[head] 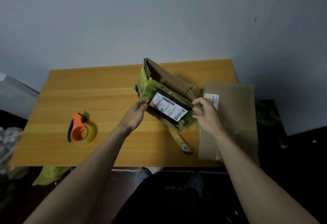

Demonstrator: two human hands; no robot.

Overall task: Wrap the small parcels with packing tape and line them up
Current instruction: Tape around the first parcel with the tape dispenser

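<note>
i have the small dark parcel with a white barcode label and yellow-green tape (168, 107) pinched at both ends, lifted off the yellow wooden counter (106, 89) and tilted. my left hand (135, 115) has its grip clamped on the near left corner, and my right hand (205, 114) grips the right end, likely to keep it steady for turning. behind it leans an opened brown cardboard box (168, 76). the orange tape dispenser with its yellowish roll (81, 129) lies well apart on the left, within easy reach. a flat brown cardboard sheet (233, 117) lies to the right.
</note>
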